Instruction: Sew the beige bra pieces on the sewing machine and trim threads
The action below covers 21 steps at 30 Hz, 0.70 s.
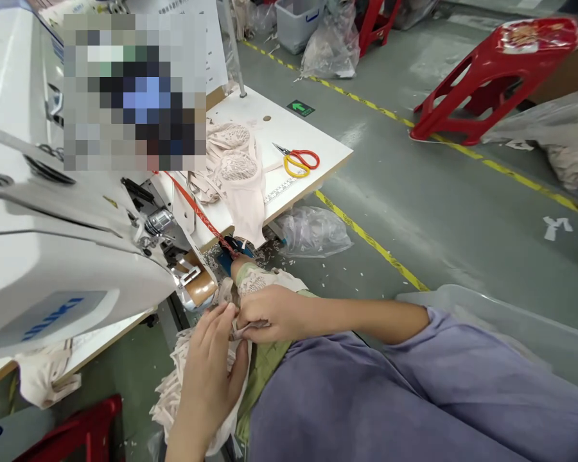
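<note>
A narrow part of a beige bra (pixel 248 326) is pinched between my two hands above my lap; the fingers cover much of it. My left hand (pixel 212 359) reaches up from the bottom, fingertips together on the fabric. From the right comes my right hand (pixel 277 313), its fingers curled round the same piece. Beige lace fabric (pixel 264 280) lies just beyond, over my leg. Below and left of my hands hangs a bunch of beige pieces (pixel 171 388). The white sewing machine (pixel 87 282) stands to the left, its needle area apart from my hands.
On the white table (pixel 313 138) lie beige lace bras (pixel 238 167) and scissors (pixel 298 163) with red and yellow handles. A red cord (pixel 192 204) runs down past the table edge. A red stool (pixel 486 80), plastic bags (pixel 315 231) and a clear bin (pixel 455 295) stand around.
</note>
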### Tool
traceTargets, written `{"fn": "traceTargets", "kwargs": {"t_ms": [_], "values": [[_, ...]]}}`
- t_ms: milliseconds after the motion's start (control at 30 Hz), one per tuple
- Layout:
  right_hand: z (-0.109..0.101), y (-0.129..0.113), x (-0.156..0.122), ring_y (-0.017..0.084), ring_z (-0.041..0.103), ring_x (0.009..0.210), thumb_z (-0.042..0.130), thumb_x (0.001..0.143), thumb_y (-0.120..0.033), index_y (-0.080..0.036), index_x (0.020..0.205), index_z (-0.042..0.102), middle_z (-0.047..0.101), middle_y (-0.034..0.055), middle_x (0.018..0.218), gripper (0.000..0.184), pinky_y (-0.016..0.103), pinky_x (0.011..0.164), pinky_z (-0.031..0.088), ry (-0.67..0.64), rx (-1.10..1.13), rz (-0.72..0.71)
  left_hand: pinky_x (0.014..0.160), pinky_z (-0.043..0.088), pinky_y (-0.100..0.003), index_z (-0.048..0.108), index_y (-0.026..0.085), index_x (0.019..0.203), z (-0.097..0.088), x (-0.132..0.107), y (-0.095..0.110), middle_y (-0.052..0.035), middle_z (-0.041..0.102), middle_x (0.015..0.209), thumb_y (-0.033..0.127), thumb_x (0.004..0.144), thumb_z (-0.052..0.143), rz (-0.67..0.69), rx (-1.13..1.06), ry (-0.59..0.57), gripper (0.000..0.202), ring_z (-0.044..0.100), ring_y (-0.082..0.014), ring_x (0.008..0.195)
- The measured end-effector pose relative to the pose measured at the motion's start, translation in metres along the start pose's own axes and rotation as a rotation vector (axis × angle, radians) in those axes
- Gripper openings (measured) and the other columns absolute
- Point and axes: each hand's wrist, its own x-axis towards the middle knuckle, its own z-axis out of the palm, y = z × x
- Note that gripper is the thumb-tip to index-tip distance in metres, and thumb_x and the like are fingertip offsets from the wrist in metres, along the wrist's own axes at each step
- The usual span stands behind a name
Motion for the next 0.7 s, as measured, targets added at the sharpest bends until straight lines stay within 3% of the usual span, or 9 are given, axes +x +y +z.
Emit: {"fn": "traceTargets", "kwargs": {"t_ms": [67,133,200,333,433,600,700], "values": [[0.0,0.0,-0.003,0.014,0.051,0.066,0.05,0.094,-0.026,-0.019,0.082,0.066,0.062,0.0025,0.074,0.021,0.029,0.059,0.035,-0.015,-0.194,-0.098,0.099,0.049,-0.047,0.055,0.018,0.109,0.004,-0.001,-0.004,-0.0063,0.067,0.089,0.012,0.09,0.058,0.053,0.023,0.016,0.02,0.064,-0.0207,0.089],[-0.001,0.0,-0.005,0.015,0.044,0.061,0.043,0.098,-0.027,-0.021,0.079,0.064,0.057,0.0026,0.07,0.028,0.031,0.058,0.032,-0.019,-0.328,-0.174,0.084,0.053,-0.04,0.053,0.019,0.09,0.008,-0.007,-0.006,-0.0014,0.06,0.071,0.006,0.085,0.062,0.129,0.061,0.106,0.017,0.058,-0.0174,0.072],[-0.002,0.0,-0.006,0.016,0.04,0.059,0.037,0.1,-0.025,-0.022,0.074,0.061,0.053,0.0023,0.065,0.035,0.032,0.059,0.031,-0.029,-0.372,-0.209,0.073,0.052,-0.035,0.055,0.017,0.089,0.012,-0.016,-0.007,-0.0009,0.058,0.065,0.0,0.08,0.067,0.227,0.129,0.227,0.024,0.055,-0.0172,0.068],[0.001,-0.001,-0.007,0.015,0.038,0.057,0.036,0.1,-0.024,-0.023,0.07,0.059,0.049,0.0021,0.061,0.038,0.032,0.06,0.032,-0.01,-0.254,-0.207,0.072,0.052,-0.034,0.059,0.014,0.092,0.015,-0.029,-0.005,-0.0015,0.061,0.062,-0.004,0.073,0.073,0.321,0.206,0.318,0.03,0.058,-0.0163,0.068],[0.005,-0.001,-0.007,0.015,0.04,0.058,0.04,0.099,-0.026,-0.023,0.07,0.059,0.05,0.0017,0.062,0.035,0.032,0.062,0.034,0.049,-0.147,-0.21,0.073,0.052,-0.033,0.059,0.015,0.089,0.013,-0.031,-0.003,-0.0007,0.062,0.062,-0.003,0.075,0.072,0.313,0.218,0.335,0.027,0.06,-0.015,0.067],[0.009,0.0,-0.005,0.015,0.043,0.058,0.038,0.099,-0.026,-0.024,0.076,0.065,0.055,0.0022,0.064,0.036,0.032,0.062,0.035,-0.001,-0.232,-0.224,0.076,0.052,-0.032,0.059,0.019,0.091,0.013,-0.033,-0.005,0.0014,0.063,0.064,-0.001,0.077,0.071,0.274,0.19,0.346,0.027,0.061,-0.0137,0.067],[0.011,-0.001,-0.004,0.015,0.047,0.06,0.044,0.098,-0.035,-0.024,0.084,0.069,0.059,0.0023,0.066,0.031,0.03,0.062,0.037,-0.033,-0.153,-0.154,0.073,0.049,-0.03,0.058,0.02,0.091,0.016,-0.034,-0.006,0.002,0.06,0.066,0.004,0.081,0.067,0.131,0.062,0.324,0.021,0.058,-0.0141,0.068]]}}
